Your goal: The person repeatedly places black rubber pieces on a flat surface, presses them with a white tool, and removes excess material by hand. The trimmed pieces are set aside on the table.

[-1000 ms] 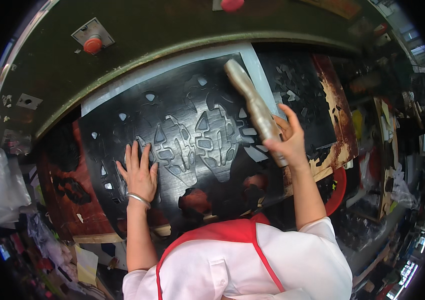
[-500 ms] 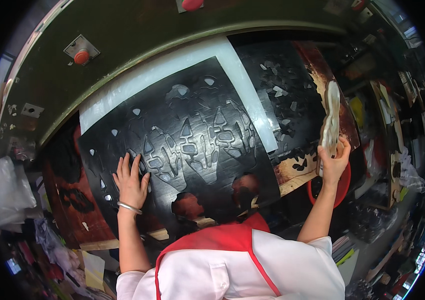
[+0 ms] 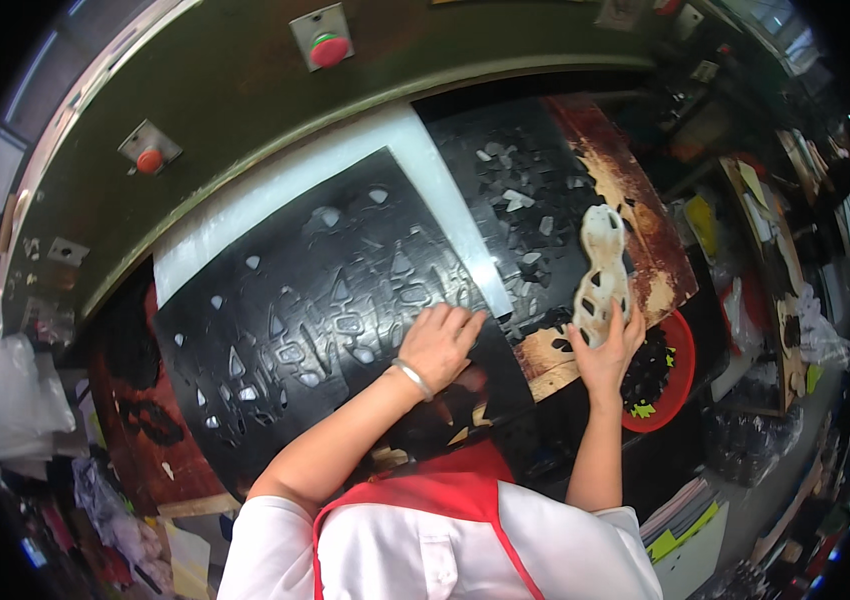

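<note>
A large black sheet (image 3: 245,260) with rows of cut, sole-like outlines lies in front of me. Some cut-outs show pale through it. Resting on its right part, near the edge, is my left hand (image 3: 437,350), fingers slightly bent and thumb hidden. My right hand (image 3: 607,352) grips the near end of a pale, sole-shaped cutting die (image 3: 604,245) with holes through it. The die is over the right board, beside many loose black scraps (image 3: 530,200).
A white board (image 3: 450,190) lies under the sheet. The red-brown board (image 3: 635,180) is at right; near it stands a red bowl (image 3: 683,390) of black and yellow-green bits. A dark green machine front with red buttons (image 3: 329,50) spans the far side.
My left hand has moved right across the black sheet, from its left part to near its right edge. The cutting die has shifted left and turned from edge-on to show its broad face.
</note>
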{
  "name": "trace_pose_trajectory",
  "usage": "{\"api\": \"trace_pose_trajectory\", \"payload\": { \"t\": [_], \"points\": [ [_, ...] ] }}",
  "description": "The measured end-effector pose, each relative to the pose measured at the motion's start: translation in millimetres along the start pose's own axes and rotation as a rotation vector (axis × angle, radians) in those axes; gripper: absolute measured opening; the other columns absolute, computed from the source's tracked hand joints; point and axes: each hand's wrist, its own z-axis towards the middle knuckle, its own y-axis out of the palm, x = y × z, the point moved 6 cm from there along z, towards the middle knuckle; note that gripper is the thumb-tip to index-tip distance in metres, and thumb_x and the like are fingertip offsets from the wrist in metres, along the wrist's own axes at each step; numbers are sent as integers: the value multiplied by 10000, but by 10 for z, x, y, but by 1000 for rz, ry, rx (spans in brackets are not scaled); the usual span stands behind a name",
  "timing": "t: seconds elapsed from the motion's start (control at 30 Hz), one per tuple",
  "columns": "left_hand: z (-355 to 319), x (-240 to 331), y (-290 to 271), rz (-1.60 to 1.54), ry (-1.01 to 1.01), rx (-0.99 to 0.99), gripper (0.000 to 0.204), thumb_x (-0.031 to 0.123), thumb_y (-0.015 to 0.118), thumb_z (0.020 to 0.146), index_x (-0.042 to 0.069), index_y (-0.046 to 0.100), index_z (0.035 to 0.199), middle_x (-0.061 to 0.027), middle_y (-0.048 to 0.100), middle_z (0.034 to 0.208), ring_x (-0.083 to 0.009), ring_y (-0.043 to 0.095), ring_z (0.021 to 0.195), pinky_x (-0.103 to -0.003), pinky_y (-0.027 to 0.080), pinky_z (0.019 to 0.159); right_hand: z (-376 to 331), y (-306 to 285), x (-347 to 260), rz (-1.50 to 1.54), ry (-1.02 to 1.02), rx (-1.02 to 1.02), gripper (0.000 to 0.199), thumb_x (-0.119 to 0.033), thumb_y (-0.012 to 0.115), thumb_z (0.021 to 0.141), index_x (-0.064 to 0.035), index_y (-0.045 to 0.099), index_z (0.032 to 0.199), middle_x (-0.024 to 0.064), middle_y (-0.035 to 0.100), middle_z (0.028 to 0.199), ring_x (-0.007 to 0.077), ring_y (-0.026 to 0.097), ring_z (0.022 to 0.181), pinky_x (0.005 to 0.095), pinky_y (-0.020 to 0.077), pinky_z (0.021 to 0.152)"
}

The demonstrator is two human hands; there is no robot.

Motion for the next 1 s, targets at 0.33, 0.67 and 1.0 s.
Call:
{"api": "trace_pose_trajectory", "payload": {
  "t": [0.33,0.67,1.0],
  "points": [
    [-5,-94,-32,-126,70,-24,593,246,764,757,44,563,1277,-119,534,1072,-306,496,970,-394,443,884,-254,26,-872,486,-12,163,277,-49,755,736,13,634,977,149,605,1077,339,570,1014,415,474,875],
    [-310,-939,225,-1187,-749,477,466,328,483,1029,-7,604,728,44,498,630,-64,406,592,-267,355,531,-276,172,-1830,528,-73,28,216,-180,695,850,-52,582,719,81,595,636,302,600,612,404,463,552],
    [-235,-896,267,-1275,-746,391,417,270,510,1020,56,567,666,20,542,613,-51,479,532,-229,387,466,-422,556,-2025,337,-16,226,312,-243,637,871,-51,529,650,142,535,704,348,524,692,453,429,618]
  ]
}}
